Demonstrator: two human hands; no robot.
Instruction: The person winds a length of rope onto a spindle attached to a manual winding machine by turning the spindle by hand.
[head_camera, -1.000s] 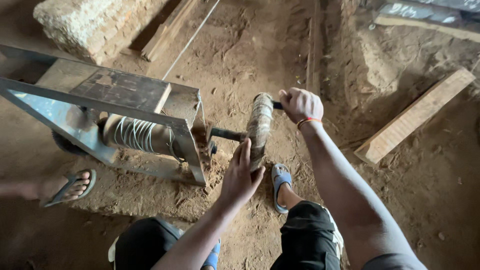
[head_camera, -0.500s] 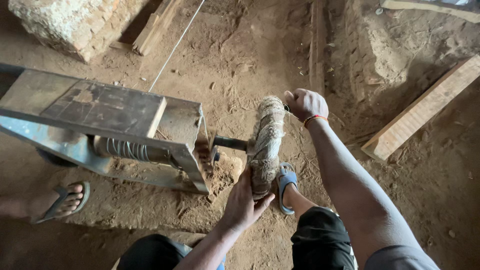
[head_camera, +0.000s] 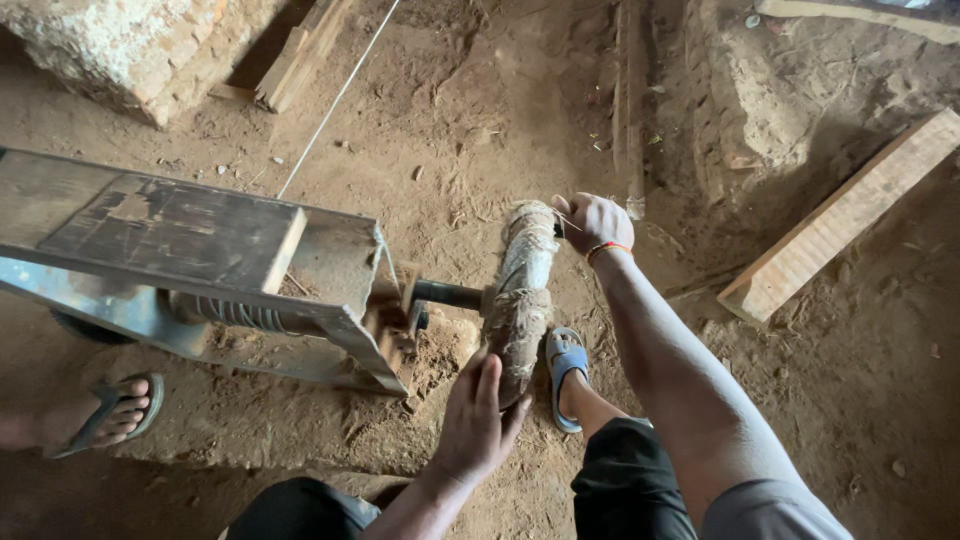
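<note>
A metal-framed winding machine (head_camera: 190, 260) stands on the dirt floor, with a drum of wound rope (head_camera: 240, 314) under its flat top. A shaft (head_camera: 447, 294) sticks out of its right side and carries a rope-wrapped crank wheel (head_camera: 522, 290), seen edge-on. My right hand (head_camera: 592, 222) is closed on the handle at the wheel's upper far edge. My left hand (head_camera: 476, 420) lies flat, fingers apart, against the wheel's lower near edge. A thin taut line (head_camera: 335, 100) runs from the machine up to the top of the view.
My right foot in a blue sandal (head_camera: 565, 372) rests just right of the wheel. Another person's sandalled foot (head_camera: 100, 415) shows at the left edge. A wooden plank (head_camera: 840, 220) lies at the right, a stone block (head_camera: 130, 45) and boards (head_camera: 300, 50) at the top left.
The view has moved closer to the machine. The wheel has turned. My left hand slid lower on its near rim, and my right hand stayed on the handle at the top.
</note>
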